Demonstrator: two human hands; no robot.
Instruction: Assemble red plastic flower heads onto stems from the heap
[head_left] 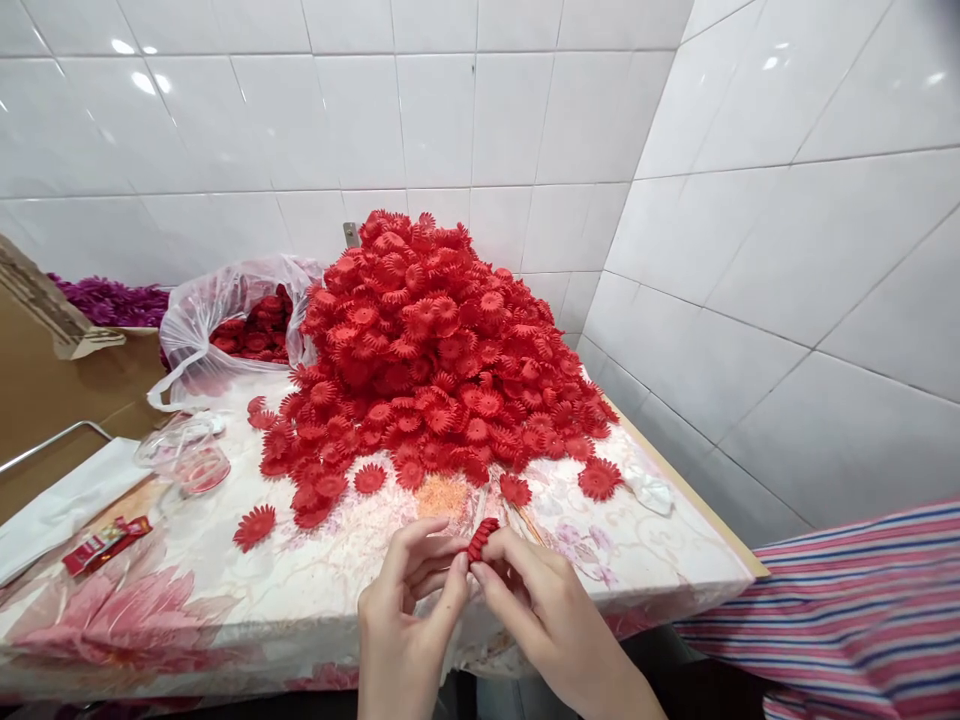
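Observation:
Between my two hands, just above the table's front edge, a red artificial flower piece (483, 538) with ridged petals is pinched. My left hand (416, 590) grips its left side between thumb and index finger. On the other side, the thumb and fingers of my right hand (536, 600) close on the same piece. The fingertips hide part of it. Beyond my hands rises a large heap of red flower pieces (435, 340), some lying loose at its front, such as a single flower piece (255, 527) at the left.
A clear plastic bag (195, 310) of darker red pieces stands at the back left, beside a cardboard box (112, 380) and purple flowers (112, 300). Plastic cups (199, 465) and a red wrapper (109, 545) lie on the floral tablecloth (300, 590). Striped cloth (862, 600) hangs at right.

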